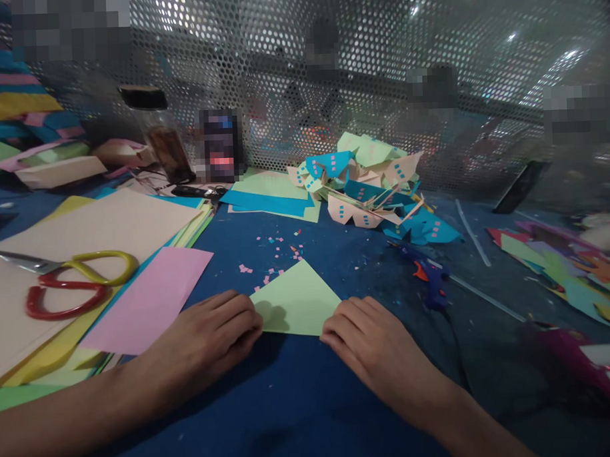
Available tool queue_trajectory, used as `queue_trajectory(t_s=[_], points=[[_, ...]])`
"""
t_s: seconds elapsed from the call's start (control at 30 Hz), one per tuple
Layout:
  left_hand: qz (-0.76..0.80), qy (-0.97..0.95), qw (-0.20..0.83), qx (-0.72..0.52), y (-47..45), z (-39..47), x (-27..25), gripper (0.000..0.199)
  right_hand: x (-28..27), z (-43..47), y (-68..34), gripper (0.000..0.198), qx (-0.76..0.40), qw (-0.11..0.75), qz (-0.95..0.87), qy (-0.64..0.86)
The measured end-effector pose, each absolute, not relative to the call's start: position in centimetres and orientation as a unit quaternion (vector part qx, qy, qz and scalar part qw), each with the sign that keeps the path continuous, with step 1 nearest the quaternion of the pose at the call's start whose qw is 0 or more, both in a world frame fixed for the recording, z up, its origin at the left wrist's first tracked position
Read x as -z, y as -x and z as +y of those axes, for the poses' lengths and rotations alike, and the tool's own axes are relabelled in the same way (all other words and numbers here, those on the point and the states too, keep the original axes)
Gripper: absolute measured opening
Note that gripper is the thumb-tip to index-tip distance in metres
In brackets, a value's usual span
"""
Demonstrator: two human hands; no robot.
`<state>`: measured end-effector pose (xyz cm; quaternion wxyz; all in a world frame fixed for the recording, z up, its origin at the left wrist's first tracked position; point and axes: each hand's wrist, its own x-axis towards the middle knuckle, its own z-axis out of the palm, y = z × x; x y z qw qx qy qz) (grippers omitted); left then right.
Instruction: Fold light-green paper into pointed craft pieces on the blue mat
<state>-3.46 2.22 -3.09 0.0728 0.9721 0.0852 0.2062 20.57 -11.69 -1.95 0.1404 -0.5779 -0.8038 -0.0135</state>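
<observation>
Tabletop point(291, 402): blue | middle: green paper point(297, 302) | behind: perforated metal screen point(263, 56)

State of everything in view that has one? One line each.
Green paper: triangular, pinched at two corners
Left hand: fingers curled on its left corner
Right hand: same, right corner
Scissors: lying down, blades look closed
Glass jar: lidded, brownish contents
Blue glue gun: lying down; power unclear
Pink sheet: flat
Folded paper pieces: heaped
Scraps: scattered

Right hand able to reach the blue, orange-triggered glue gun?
Likely yes: nothing visible lies between the right hand and glue gun, though that hand would leave the light green paper triangle.
</observation>
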Motion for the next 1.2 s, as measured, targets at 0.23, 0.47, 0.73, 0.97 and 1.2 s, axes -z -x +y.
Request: queue_trajectory(t_s=[0.23, 0.47, 0.73, 0.97, 1.2], points=[[0.132, -0.966, 0.135, -0.176, 3.64, 2.32, 3.06, 0.017, 2.43, -11.66, -20.77, 0.014, 0.000, 0.154, -0.781, 0.605], [0.171, -0.957, 0.167, -0.163, 3.81, 2.40, 3.02, 0.021, 2.58, -11.55, -20.83, 0.012, -0.021, 0.167, -0.761, 0.627], [0.193, -0.950, 0.189, -0.156, 3.67, 2.66, 2.92, 0.021, 2.65, -11.55, -20.86, 0.014, -0.056, 0.171, -0.734, 0.655], [0.203, -0.948, 0.194, -0.151, 3.72, 2.83, 2.97, 0.020, 2.32, -11.54, -20.84, 0.017, -0.075, 0.173, -0.706, 0.682], [0.209, -0.946, 0.200, -0.147, 3.80, 2.71, 2.86, 0.021, 1.99, -11.55, -21.12, 0.015, -0.111, 0.158, -0.686, 0.701]])
